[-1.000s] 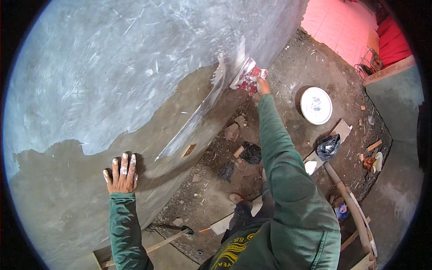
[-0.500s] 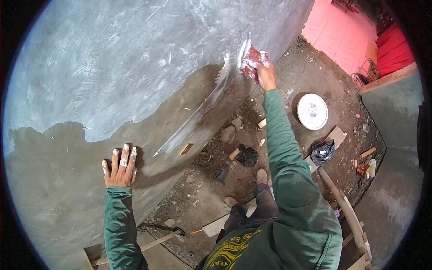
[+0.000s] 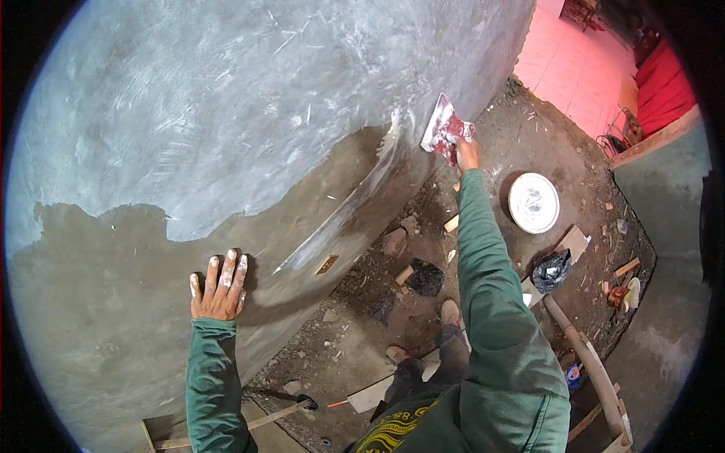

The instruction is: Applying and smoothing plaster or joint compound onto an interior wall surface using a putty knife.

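The left hand (image 3: 219, 281) lies flat and open on the bare brown part of the wall (image 3: 113, 325), holding nothing. The upper wall already has smooth grey-white skim coat (image 3: 226, 98); the lower part is rough and uncoated. The right hand (image 3: 466, 153) grips a red-stained putty knife (image 3: 444, 128) at the coat's edge.
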`<act>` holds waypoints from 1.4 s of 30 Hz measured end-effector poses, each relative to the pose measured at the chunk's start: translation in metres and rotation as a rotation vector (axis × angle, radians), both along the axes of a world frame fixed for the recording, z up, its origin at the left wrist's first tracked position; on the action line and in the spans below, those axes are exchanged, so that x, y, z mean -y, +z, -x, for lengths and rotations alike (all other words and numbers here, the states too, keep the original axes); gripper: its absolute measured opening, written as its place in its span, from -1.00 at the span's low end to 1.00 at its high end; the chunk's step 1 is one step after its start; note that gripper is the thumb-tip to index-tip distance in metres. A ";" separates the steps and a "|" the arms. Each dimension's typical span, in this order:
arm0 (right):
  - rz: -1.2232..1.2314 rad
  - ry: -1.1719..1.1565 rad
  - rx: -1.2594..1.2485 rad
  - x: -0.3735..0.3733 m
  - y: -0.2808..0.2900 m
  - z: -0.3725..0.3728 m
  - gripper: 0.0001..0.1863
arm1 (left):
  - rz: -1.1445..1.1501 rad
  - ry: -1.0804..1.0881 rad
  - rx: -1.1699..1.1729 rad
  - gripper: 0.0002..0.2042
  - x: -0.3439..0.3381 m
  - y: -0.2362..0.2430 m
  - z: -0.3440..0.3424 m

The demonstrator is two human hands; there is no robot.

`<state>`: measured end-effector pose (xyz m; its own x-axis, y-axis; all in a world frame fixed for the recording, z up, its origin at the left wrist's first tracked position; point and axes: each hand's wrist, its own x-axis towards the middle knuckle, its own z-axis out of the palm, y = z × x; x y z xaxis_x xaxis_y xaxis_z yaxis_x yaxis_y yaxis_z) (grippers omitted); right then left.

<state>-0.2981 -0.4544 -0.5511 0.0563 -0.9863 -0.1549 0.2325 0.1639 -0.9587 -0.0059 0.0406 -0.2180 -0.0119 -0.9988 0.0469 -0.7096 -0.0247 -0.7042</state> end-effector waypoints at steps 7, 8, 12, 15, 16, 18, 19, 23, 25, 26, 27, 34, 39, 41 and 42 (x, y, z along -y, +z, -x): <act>0.003 0.043 -0.086 -0.036 -0.011 -0.037 -0.73 | -0.009 0.018 -0.007 -0.31 0.003 0.013 0.004; 0.034 0.075 -0.181 -0.045 -0.004 -0.035 -0.73 | -0.010 0.010 -0.012 -0.32 0.005 0.010 0.004; -0.086 0.244 0.146 -0.161 0.110 -0.094 -0.70 | -0.062 0.067 0.045 -0.33 -0.032 0.036 -0.003; 0.155 0.187 0.058 -0.146 0.094 -0.076 -0.61 | 0.013 0.001 -0.019 -0.35 0.000 0.023 0.009; 0.212 0.129 -0.054 -0.147 0.091 -0.073 -0.59 | 0.033 -0.044 -0.037 -0.34 0.010 0.021 0.013; 0.284 0.114 -0.154 -0.170 0.100 -0.073 -0.59 | 0.059 -0.084 -0.055 -0.34 0.017 0.012 0.016; 0.335 0.121 -0.235 -0.189 0.108 -0.076 -0.59 | 0.040 -0.065 -0.068 -0.33 0.014 0.013 0.016; 0.068 0.167 0.321 -0.242 0.150 -0.075 -0.68 | -0.038 0.025 -0.110 -0.36 -0.010 0.038 0.013; -0.147 0.127 0.299 -0.223 0.126 -0.052 -0.73 | -0.032 0.014 -0.138 -0.38 -0.017 0.052 0.023; -0.037 0.075 0.285 -0.214 0.105 -0.038 -0.75 | 0.059 -0.002 -0.149 -0.41 -0.022 0.058 0.031; -0.065 0.071 0.327 -0.210 0.086 -0.032 -0.75 | 0.144 -0.010 -0.156 -0.43 -0.028 0.064 0.035; -0.328 0.087 0.559 -0.251 0.008 -0.081 -0.67 | 0.173 0.008 0.083 -0.40 -0.065 0.068 -0.013; -0.396 0.142 0.663 -0.271 0.026 -0.108 -0.65 | 0.160 0.023 0.056 -0.31 -0.064 0.059 -0.012; -0.403 0.160 0.618 -0.288 0.046 -0.117 -0.66 | 0.147 0.037 0.041 -0.34 -0.068 0.066 -0.011; -0.398 0.153 0.565 -0.288 0.051 -0.112 -0.66 | 0.132 0.050 0.022 -0.38 -0.066 0.067 -0.009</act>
<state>-0.1858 -0.1664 -0.5003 0.3679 -0.8353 -0.4086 0.6234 0.5476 -0.5581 0.0034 0.1064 -0.1511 0.0355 -0.9833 0.1784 -0.6897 -0.1532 -0.7077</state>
